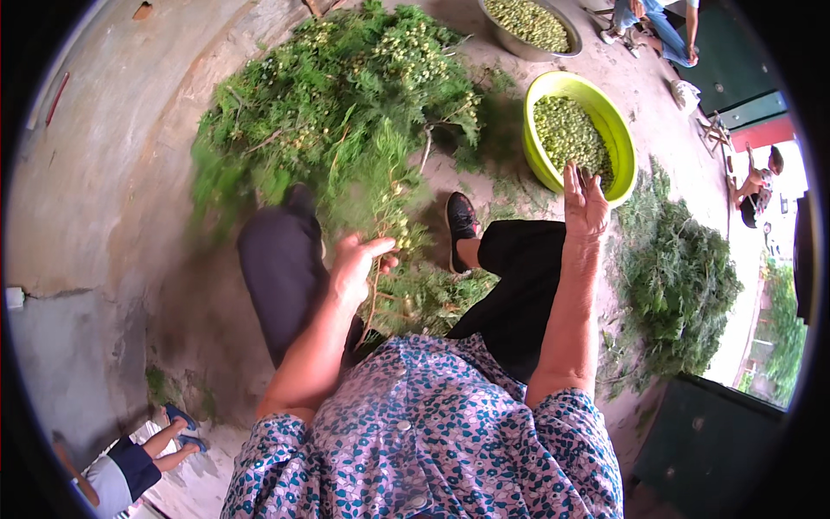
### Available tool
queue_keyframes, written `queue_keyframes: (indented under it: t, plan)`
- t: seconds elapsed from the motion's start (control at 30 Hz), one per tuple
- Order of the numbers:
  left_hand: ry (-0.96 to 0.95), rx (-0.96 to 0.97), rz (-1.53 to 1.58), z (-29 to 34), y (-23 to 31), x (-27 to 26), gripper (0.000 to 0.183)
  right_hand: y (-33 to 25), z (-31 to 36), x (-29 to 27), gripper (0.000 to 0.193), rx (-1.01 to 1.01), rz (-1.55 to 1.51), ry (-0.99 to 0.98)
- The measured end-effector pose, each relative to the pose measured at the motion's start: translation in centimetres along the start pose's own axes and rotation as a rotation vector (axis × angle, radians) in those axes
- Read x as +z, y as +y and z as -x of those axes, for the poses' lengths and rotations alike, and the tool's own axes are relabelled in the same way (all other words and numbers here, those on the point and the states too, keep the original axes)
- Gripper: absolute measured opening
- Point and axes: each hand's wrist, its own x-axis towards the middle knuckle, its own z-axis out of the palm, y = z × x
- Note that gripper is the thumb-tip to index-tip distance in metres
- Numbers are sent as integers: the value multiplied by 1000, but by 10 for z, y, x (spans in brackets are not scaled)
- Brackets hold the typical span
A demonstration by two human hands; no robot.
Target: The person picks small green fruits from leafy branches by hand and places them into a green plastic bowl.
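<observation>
My left hand (351,266) is closed around the thin stem of an evergreen branch (373,303), between my knees. Flat green sprays and small pale green cones show near its fingers. My right hand (586,208) reaches over the near rim of a yellow-green plastic basin (626,138). Its fingers are apart and point down into the basin, with nothing visible between them. Many small green cones (566,130) fill the lower part of the basin.
A big heap of cone-bearing branches (337,95) lies ahead on the left. Beyond the basin stands a metal bowl (510,41) of similar cones. Cut greenery (679,277) is piled at the right. Other people sit at the far right; another person (130,471) is at the lower left.
</observation>
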Motion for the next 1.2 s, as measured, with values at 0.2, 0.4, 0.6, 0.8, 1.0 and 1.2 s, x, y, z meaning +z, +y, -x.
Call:
queue_keyframes:
  t: [0.2, 0.4, 0.6, 0.8, 1.0, 1.2]
  plan:
    - [-112, 104, 34, 1, 4, -1, 9, 72, 62, -3, 14, 320, 253, -283]
    - [-81, 159, 24, 2, 2, -3, 11, 125, 120, 14, 11, 460, 752, -458]
    - [-48, 183, 3, 3, 1, -1, 12, 144, 149, 29, 34, -135, 1435, -950]
    - [-40, 203, -58, 6, 2, 0, 14, 154, 151, 28, 37, -209, 1534, -1044]
    - [-50, 230, -91, 8, 3, 1, 17, 153, 145, 24, 24, -19, 1446, -968]
    - [-124, 219, -51, 6, 0, -1, 17, 146, 137, 20, 18, 402, 1228, -774]
